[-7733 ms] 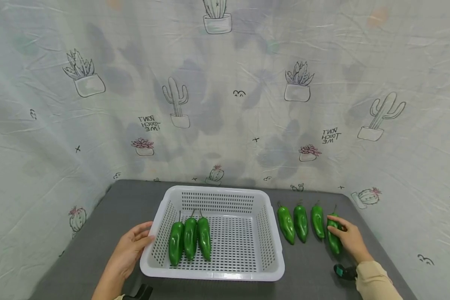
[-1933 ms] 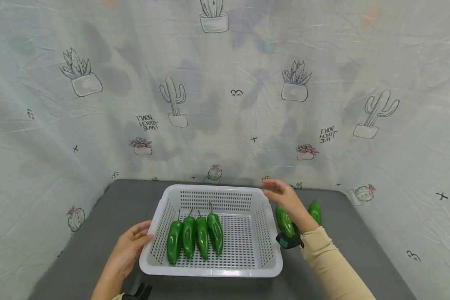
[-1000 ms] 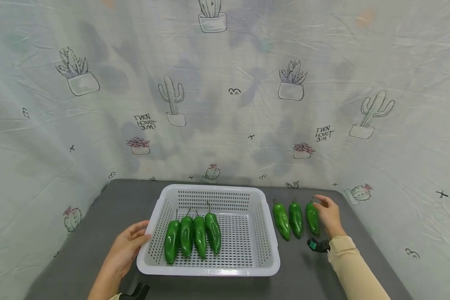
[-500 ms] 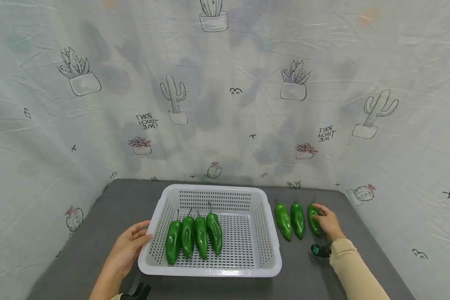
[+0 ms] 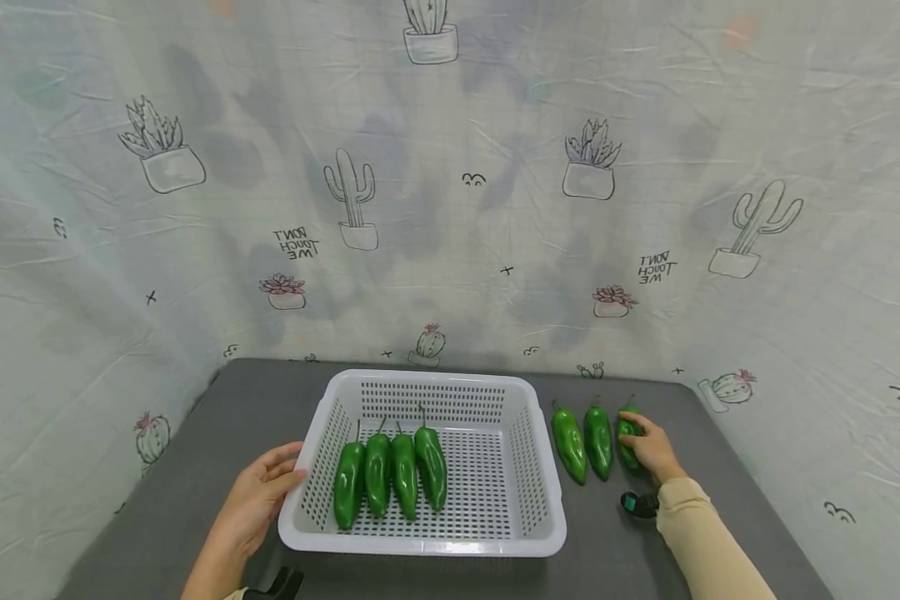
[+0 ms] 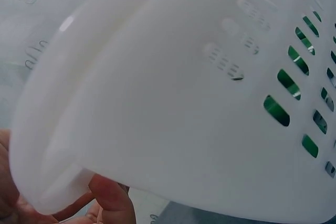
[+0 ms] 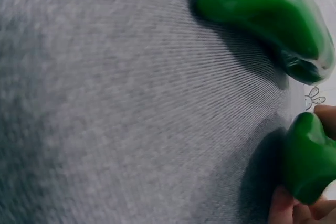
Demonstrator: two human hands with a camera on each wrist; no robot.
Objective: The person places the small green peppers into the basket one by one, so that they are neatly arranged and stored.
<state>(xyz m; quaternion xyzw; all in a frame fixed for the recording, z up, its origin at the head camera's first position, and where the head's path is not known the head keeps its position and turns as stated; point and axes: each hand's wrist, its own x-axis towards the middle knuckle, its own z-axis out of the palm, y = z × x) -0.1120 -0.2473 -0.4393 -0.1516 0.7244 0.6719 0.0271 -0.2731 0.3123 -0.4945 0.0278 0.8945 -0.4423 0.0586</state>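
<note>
My left hand (image 5: pixel 258 492) grips the left rim of a white plastic basket (image 5: pixel 420 547); the left wrist view shows fingers and thumb (image 6: pixel 113 198) at the rim's corner. Several glossy green peppers lie side by side in the basket's left half, among them a rightmost green pepper (image 5: pixel 431 468). On the grey table, right of the basket, my right hand (image 5: pixel 656 454) holds a green pepper (image 5: pixel 625 428) between thumb and fingers. The right wrist view shows that same pepper (image 7: pixel 308 161) from its tip, and part of the hand is out of frame.
Two more green peppers, a left one (image 5: pixel 569 446) and a right one (image 5: pixel 598 442), lie between the basket and my right hand. A patterned curtain (image 5: pixel 450 250) surrounds the grey table (image 5: pixel 270 396) behind and at both sides. A black strap (image 5: pixel 639 505) is on the right wrist.
A fourth pepper has gone from the table into the basket. My right hand has come back to the table and taken hold of another pepper. The left hand has stayed at the rim.
</note>
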